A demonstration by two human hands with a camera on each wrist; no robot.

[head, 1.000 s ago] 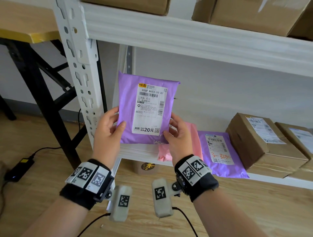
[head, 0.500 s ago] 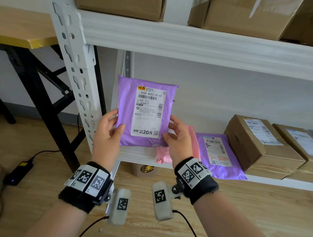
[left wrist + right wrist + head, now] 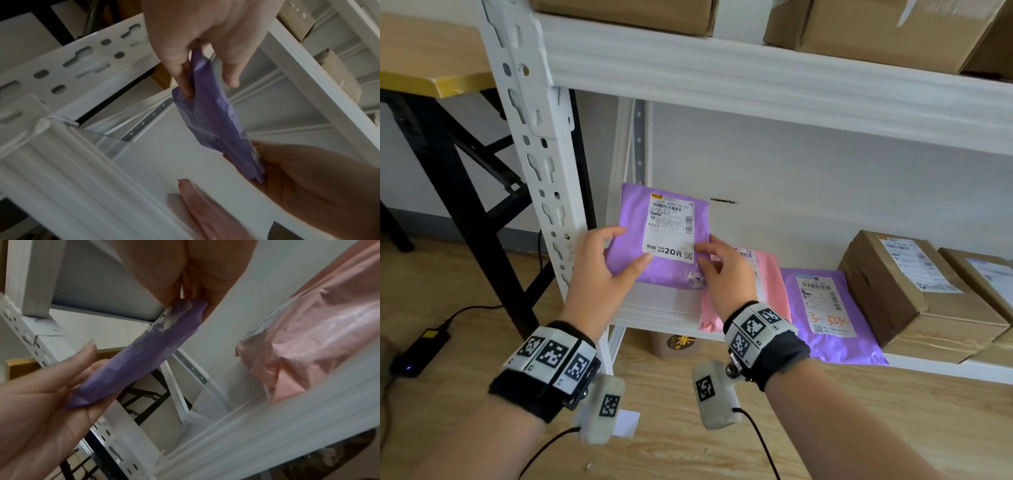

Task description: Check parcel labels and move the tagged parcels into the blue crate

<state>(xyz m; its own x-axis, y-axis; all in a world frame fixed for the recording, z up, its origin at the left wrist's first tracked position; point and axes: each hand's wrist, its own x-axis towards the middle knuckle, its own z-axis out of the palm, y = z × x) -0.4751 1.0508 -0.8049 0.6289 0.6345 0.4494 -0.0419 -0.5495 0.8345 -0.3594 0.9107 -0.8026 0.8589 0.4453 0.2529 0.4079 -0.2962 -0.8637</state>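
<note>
I hold a purple parcel (image 3: 633, 219) by its lower corners, its white label (image 3: 669, 228) facing me. It tilts back above the left end of the lower shelf (image 3: 664, 305). My left hand (image 3: 606, 270) pinches the left corner, thumb on the front. My right hand (image 3: 726, 274) pinches the right corner. The left wrist view shows the parcel (image 3: 211, 116) edge-on between left hand (image 3: 205, 32) and right hand (image 3: 308, 178). In the right wrist view my right hand (image 3: 195, 272) grips the parcel (image 3: 144, 353). No blue crate is in view.
A pink parcel (image 3: 770, 277), a second purple parcel (image 3: 825, 315) with red writing and brown boxes (image 3: 914, 291) lie on the lower shelf to the right. The white upright (image 3: 534, 137) stands just left of my hands. More boxes (image 3: 876, 31) fill the upper shelf.
Both hands have lowered the purple parcel toward the lower shelf, and its top has tipped away from me. The grip on the corners is unchanged.
</note>
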